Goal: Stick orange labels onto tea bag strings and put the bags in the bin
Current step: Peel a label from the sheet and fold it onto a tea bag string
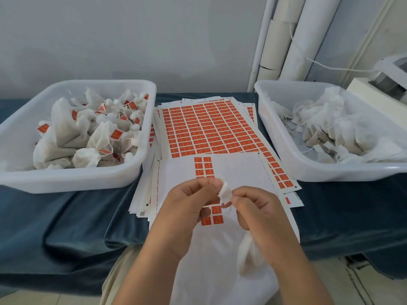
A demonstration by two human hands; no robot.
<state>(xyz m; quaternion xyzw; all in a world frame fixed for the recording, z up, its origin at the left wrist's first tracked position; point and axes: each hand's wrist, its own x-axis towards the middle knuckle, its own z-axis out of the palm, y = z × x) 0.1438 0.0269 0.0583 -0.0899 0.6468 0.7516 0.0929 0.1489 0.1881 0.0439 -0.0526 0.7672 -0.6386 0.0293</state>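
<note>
A stack of label sheets (pixel 207 128) with rows of orange labels lies in the middle of the table. Over its near, mostly peeled part, my left hand (pixel 189 201) and my right hand (pixel 257 210) meet, both pinching the white tag end (pixel 225 192) of one tea bag. The white bag (pixel 248 256) hangs below my right hand. The left white bin (pixel 72 179) holds several bags with orange labels. The right white bin (pixel 286 150) holds several unlabelled white bags with loose strings.
A dark blue cloth (pixel 66 227) covers the table. White tubes (pixel 293 36) lean against the wall at the back right. A pale machine (pixel 383 82) stands behind the right bin. My lap shows below the table edge.
</note>
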